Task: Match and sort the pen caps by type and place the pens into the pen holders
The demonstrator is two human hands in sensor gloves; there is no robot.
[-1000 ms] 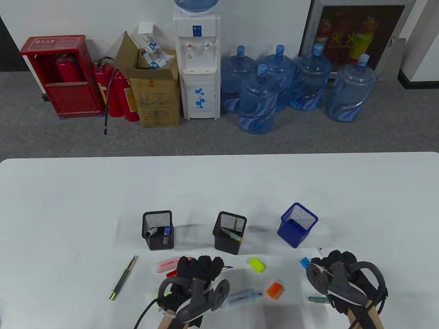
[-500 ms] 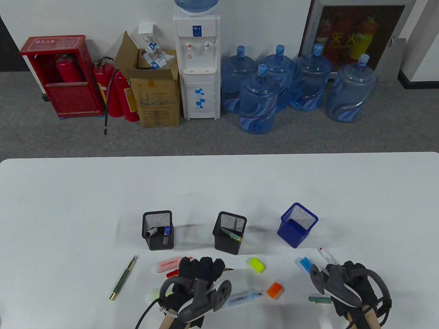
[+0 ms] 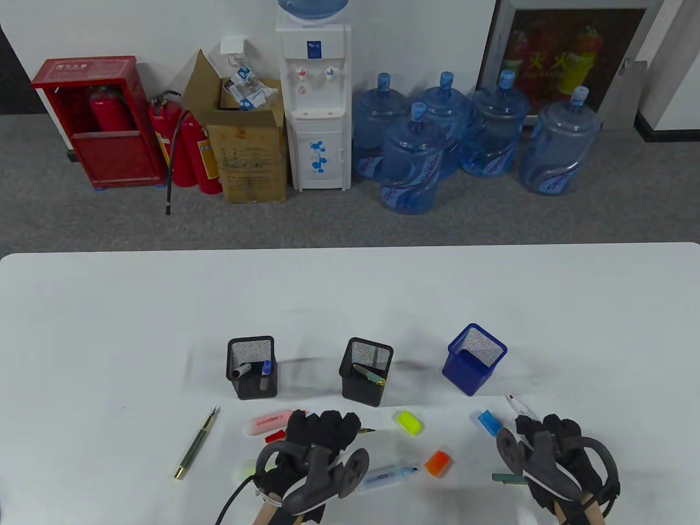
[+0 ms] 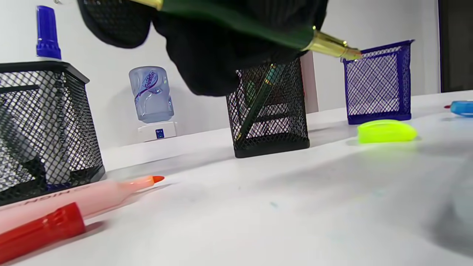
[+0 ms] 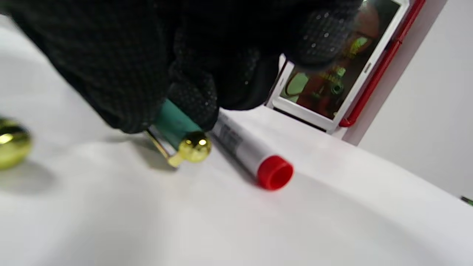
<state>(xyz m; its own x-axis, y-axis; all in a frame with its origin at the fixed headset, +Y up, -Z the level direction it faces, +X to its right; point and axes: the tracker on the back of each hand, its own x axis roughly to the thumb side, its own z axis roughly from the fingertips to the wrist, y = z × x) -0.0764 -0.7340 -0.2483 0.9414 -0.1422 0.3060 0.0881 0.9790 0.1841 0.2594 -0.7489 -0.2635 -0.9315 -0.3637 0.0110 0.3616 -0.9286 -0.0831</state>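
The left hand (image 3: 320, 437) holds an uncapped green pen (image 4: 236, 27) just above the surface (image 3: 350, 306), its gold nib toward the middle holder (image 3: 365, 372). The right hand (image 3: 552, 454) is curled down on a green cap (image 5: 177, 129) with a gold end, beside a white marker (image 5: 251, 155). This looks like the cap-matching step. Next, the right hand would need to lift the cap, line it up with the nib and press it on.

White table (image 3: 109, 328); three pen holders (image 3: 251, 367); loose pens (image 3: 196, 444), caps (image 3: 409, 422), probably highlighters (image 3: 268, 423).
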